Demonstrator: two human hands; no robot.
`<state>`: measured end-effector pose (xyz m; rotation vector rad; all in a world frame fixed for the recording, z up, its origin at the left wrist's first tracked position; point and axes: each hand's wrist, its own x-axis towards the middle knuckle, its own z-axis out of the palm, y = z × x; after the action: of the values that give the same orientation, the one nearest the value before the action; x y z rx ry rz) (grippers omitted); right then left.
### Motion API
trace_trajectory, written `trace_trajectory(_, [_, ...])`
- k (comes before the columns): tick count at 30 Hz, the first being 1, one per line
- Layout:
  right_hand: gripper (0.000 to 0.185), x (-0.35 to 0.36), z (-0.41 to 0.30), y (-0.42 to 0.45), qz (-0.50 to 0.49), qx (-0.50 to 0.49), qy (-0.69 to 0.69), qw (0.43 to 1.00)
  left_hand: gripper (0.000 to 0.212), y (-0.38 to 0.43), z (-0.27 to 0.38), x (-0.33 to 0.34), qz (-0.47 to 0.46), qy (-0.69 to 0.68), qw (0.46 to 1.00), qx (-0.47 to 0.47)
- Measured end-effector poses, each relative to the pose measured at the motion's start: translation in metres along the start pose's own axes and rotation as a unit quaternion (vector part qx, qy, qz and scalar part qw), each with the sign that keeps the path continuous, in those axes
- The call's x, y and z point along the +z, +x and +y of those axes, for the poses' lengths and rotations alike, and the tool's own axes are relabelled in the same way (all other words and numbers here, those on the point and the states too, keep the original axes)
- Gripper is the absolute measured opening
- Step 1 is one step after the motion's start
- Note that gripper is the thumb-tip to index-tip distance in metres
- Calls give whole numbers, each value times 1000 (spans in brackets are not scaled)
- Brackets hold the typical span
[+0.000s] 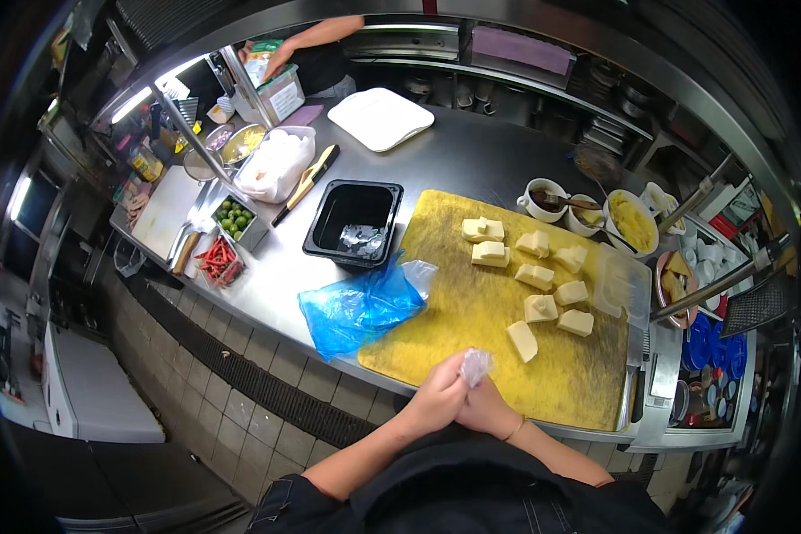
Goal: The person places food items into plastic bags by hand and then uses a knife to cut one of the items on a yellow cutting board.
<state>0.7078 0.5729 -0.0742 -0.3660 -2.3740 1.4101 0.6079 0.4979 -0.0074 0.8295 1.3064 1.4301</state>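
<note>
My left hand (439,394) and my right hand (486,407) meet at the near edge of a worn yellow cutting board (440,320). Between them is a crumpled piece of clear plastic (476,367), gripped by my left hand; the right hand's fingers are partly hidden. Several pale yellow blocks, seemingly butter, lie on the board, the nearest block (522,341) just beyond my hands. A blue plastic bag (360,310) overlaps the board's left edge. Behind the bag stands a black plastic container (354,223) with some whitish film inside.
Limes (233,219), red chillies (219,260) and a knife (187,252) lie at the left. A white tray (381,119) is at the back. Bowls, one of yellow food (631,220), line the far right. Knives (631,394) lie along the board's right edge. Another person's arm (320,35) reaches in at the back.
</note>
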Motion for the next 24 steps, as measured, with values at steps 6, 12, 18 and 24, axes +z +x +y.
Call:
trace_trajectory(6, [30,9,4,11,143,-81,-64,984,9,5,-11,0,92,-2,995,46])
trace_trajectory(12, [23,5,16,29,172,-71,-118,975,20,41,-39,-26,-9,-346,928,136])
trace_trajectory(18, [28,-25,32,82,112,166,178,963,27,86,6,-50,176,284,913,234])
trace_trajectory(24, [30,-21,46,80,16,81,73,994,24,96,-9,-63,135,552,800,191])
